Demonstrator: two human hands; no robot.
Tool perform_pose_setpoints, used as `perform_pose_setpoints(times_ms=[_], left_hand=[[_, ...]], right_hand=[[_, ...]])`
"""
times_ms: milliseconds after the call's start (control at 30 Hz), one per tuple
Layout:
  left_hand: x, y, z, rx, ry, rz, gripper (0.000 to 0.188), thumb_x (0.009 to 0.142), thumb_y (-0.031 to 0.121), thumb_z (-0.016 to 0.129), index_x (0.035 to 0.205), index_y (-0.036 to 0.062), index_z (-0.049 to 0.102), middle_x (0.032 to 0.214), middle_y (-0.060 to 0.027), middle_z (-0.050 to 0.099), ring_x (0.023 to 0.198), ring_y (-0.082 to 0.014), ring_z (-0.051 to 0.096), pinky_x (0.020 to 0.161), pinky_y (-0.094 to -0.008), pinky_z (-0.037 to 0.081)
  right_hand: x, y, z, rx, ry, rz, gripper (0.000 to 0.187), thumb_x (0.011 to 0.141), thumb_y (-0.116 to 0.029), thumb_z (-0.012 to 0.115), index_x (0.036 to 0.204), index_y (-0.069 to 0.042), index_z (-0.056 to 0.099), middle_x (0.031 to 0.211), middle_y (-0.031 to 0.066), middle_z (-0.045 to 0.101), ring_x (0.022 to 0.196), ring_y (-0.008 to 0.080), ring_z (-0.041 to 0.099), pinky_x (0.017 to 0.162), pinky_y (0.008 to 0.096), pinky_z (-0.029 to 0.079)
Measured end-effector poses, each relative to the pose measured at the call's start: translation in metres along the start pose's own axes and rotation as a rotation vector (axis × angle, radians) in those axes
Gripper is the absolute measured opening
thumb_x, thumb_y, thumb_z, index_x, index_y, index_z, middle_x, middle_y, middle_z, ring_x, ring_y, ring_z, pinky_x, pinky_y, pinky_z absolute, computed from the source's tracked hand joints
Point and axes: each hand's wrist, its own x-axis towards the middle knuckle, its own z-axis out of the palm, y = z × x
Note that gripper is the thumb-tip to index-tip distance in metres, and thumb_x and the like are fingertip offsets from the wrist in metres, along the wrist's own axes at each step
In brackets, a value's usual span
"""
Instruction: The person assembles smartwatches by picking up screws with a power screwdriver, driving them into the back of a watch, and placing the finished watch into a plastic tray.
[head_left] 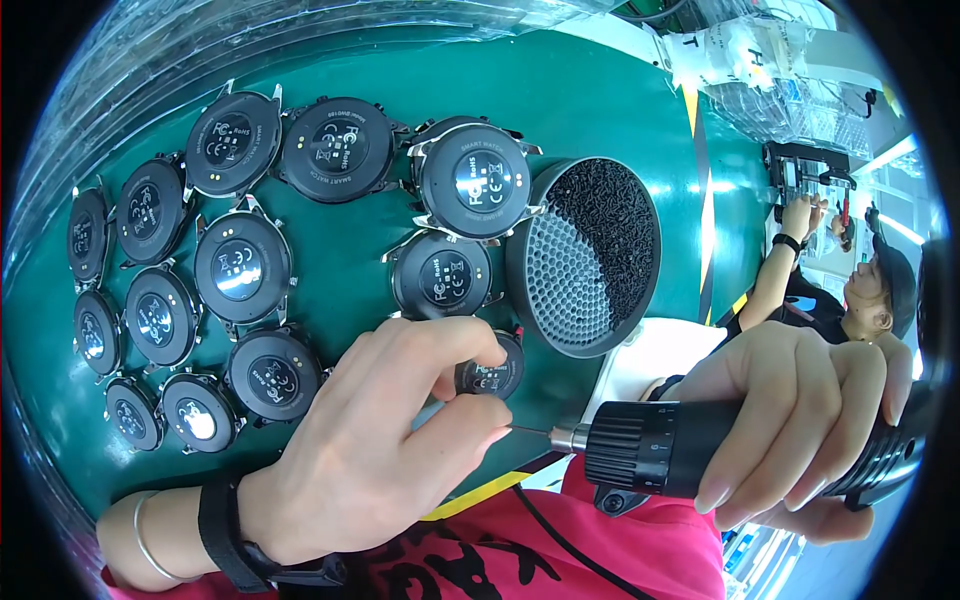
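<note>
The right hand (800, 425) has its fingers wrapped around the body of a black electric screwdriver (650, 445), bit directed left. The left hand (350, 450) has its fingers curled, thumb and forefinger near the bit tip; whether they grip anything cannot be determined. One watch (506, 360), partly hidden, lies behind them on the table (570, 100), near a round container (560, 280).

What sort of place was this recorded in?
Probably a small-electronics assembly workshop: many watches lie back side up on a green table, near a round dish of tiny dark pieces, and the right hand holds a black screwdriver, apparently powered.
</note>
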Motion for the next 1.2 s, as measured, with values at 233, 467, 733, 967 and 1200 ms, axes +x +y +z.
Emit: perform_pose_setpoints(times_ms=[233, 467, 733, 967, 1200], left_hand=[[0.002, -0.003, -0.001, 0.048, 0.034, 0.043, 0.026, 0.068, 0.004, 0.083, 0.092, 0.0103, 0.074, 0.116, -0.0092, 0.057, 0.077, -0.0168, 0.053, 0.063, -0.0282, 0.04], [0.002, -0.002, -0.004, 0.084, -0.016, 0.06, 0.04, 0.067, 0.007, 0.085, 0.105, 0.0085, 0.073, 0.119, -0.0112, 0.055, 0.083, -0.0207, 0.053, 0.066, -0.0307, 0.042], [0.005, 0.003, -0.003, 0.092, -0.009, -0.052, 0.071, 0.063, 0.004, 0.086, 0.128, -0.0007, 0.058, 0.127, -0.0147, 0.049, 0.094, -0.0265, 0.049, 0.077, -0.0352, 0.045], [0.003, 0.001, -0.002, 0.124, -0.011, -0.029, 0.066, 0.062, 0.0, 0.084, 0.123, -0.0032, 0.059, 0.125, -0.0161, 0.05, 0.091, -0.0278, 0.049, 0.08, -0.0371, 0.044], [0.004, 0.003, -0.002, 0.148, -0.01, -0.017, 0.065, 0.063, 0.0, 0.083, 0.123, -0.0039, 0.059, 0.126, -0.0164, 0.051, 0.092, -0.0298, 0.05, 0.081, -0.0383, 0.044]], right_hand=[[0.001, -0.001, -0.002, 0.008, 0.021, 0.026, 0.052, 0.082, -0.019, 0.079, 0.107, -0.003, 0.037, 0.069, 0.0116, 0.059, 0.042, 0.0186, 0.062, 0.032, 0.025, 0.053], [0.007, 0.008, -0.008, -0.032, -0.17, 0.091, 0.056, 0.083, -0.027, 0.081, 0.107, -0.001, 0.038, 0.073, 0.0108, 0.059, 0.043, 0.0176, 0.062, 0.035, 0.0226, 0.053], [0.003, -0.002, -0.014, -0.348, -0.334, 0.044, 0.077, 0.081, -0.05, 0.08, 0.117, 0.004, 0.039, 0.086, 0.0106, 0.06, 0.051, 0.0163, 0.064, 0.043, 0.0205, 0.053], [0.015, 0.0, -0.027, -0.287, -0.54, 0.198, 0.086, 0.08, -0.058, 0.078, 0.123, 0.005, 0.038, 0.089, 0.011, 0.06, 0.055, 0.0163, 0.065, 0.046, 0.0222, 0.053], [0.015, 0.0, -0.027, -0.278, -0.487, 0.183, 0.084, 0.081, -0.058, 0.077, 0.123, 0.004, 0.04, 0.089, 0.0105, 0.06, 0.055, 0.0164, 0.065, 0.047, 0.0238, 0.053]])
